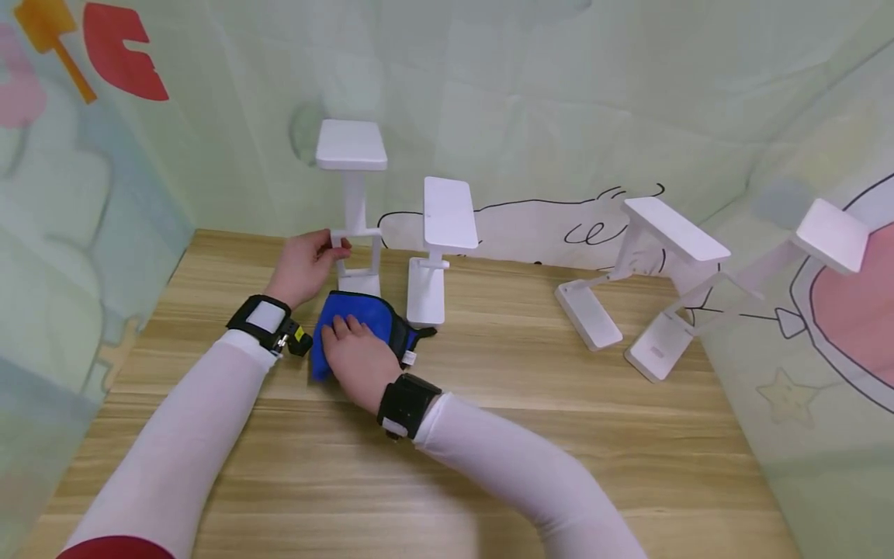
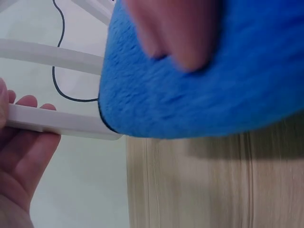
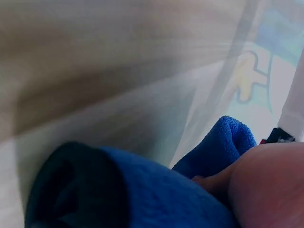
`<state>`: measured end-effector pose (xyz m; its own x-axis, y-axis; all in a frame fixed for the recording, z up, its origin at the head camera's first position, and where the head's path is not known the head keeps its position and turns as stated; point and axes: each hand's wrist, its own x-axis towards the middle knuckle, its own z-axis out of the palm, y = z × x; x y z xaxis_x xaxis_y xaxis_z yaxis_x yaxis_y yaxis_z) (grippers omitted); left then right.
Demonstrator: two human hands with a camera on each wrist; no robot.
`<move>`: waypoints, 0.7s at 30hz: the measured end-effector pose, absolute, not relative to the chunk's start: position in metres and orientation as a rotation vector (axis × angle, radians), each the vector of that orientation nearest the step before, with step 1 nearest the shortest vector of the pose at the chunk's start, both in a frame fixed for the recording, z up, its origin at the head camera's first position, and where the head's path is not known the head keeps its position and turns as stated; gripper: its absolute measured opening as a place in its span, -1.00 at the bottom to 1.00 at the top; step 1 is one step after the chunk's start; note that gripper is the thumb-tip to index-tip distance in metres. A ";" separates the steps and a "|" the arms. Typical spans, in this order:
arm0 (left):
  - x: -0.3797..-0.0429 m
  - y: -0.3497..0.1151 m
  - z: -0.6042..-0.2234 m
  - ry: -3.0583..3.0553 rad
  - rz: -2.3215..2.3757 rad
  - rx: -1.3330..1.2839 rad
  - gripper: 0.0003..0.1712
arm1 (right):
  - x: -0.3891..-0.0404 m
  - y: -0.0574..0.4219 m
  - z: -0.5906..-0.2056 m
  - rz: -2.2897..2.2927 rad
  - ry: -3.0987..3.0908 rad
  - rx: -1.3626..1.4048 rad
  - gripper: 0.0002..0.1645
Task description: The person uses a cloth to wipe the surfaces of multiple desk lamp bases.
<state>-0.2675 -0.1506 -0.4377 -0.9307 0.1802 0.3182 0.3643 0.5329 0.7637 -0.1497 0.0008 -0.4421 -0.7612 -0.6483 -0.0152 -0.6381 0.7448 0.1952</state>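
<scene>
In the head view a white desk lamp point(image 1: 355, 198) stands at the back left, its flat head raised. My left hand point(image 1: 302, 268) grips the left bar of its lower arm; in the left wrist view the fingers and thumb point(image 2: 21, 156) are around the white bar point(image 2: 61, 121). My right hand point(image 1: 363, 361) holds a fuzzy blue cloth point(image 1: 366, 310) with black edging and a white tag, over the front of the lamp's base. Much of that base is hidden. In the right wrist view the cloth point(image 3: 166, 190) bends around the thumb side of the hand.
A second white lamp point(image 1: 447, 213) stands close on the right of the first. Two more, a white lamp point(image 1: 594, 310) and another white lamp point(image 1: 660, 345), stand at the right of the wooden table point(image 1: 503, 373). Printed fabric walls point(image 1: 545, 116) enclose the back and sides.
</scene>
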 end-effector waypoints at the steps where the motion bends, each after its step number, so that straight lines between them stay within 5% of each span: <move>1: -0.267 -0.151 -0.437 -2.569 -1.351 -0.463 -0.79 | -0.154 -0.001 -0.443 -0.298 -2.882 1.039 -0.56; 9: -0.267 -0.151 -0.438 -2.566 -1.330 -0.464 -0.81 | -0.181 -0.008 -0.446 -0.293 -2.873 0.836 -0.60; 21: -0.263 -0.152 -0.438 -2.542 -1.310 -0.435 -0.80 | -0.131 -0.007 -0.438 -0.400 -2.858 1.057 -0.55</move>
